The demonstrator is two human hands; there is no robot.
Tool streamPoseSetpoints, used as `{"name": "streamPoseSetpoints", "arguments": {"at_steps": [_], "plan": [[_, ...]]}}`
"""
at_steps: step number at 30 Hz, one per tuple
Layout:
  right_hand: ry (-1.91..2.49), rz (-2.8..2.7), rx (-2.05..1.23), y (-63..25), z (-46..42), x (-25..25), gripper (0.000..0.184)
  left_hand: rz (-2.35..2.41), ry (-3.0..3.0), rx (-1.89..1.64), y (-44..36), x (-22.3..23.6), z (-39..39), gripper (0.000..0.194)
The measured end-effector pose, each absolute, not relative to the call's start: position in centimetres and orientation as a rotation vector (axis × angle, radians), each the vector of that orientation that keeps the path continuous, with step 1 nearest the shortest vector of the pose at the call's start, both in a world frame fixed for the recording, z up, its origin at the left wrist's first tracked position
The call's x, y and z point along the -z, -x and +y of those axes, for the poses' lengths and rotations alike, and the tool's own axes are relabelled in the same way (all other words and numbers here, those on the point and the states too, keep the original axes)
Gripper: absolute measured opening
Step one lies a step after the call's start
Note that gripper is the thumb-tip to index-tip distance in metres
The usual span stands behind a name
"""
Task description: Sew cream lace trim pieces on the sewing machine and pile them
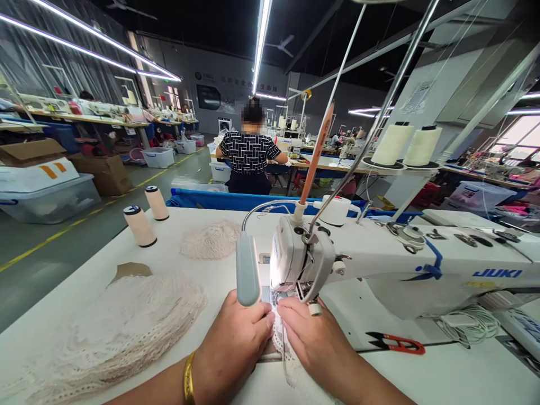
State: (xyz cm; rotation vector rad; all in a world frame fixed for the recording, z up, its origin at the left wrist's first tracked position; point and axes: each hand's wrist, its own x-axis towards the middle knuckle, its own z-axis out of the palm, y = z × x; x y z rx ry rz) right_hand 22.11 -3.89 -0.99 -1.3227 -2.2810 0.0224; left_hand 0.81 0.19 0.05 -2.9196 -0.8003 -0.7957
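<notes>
A strip of white lace (290,360) runs under the needle area of a white sewing machine (291,253). My left hand (242,337), a gold bangle at its wrist, pinches the lace's left edge close to the presser foot. From the other side my right hand (310,332) grips the same lace, fingertips pressed near the foot. The needle itself is hidden behind fingers and machine head. A grey lamp (248,270) on a bent metal neck hangs just above my left hand. Left of it lies a large pile of lace pieces (126,326).
Red-handled thread snips (396,343) lie right of my right hand. A smaller lace pile (211,240) and two thread cones (140,226) stand toward the table's far left. A pencil (316,157) sticks up from the machine. A person (252,152) sits beyond, back turned.
</notes>
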Motion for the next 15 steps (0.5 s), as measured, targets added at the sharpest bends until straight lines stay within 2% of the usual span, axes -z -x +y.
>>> {"name": "streamPoseSetpoints", "arguments": {"at_steps": [15], "plan": [[1.332, -2.256, 0.068, -22.15, -3.71, 0.61, 0.032, -0.802, 2.909, 0.834, -0.96, -0.42, 0.25, 0.019]]}}
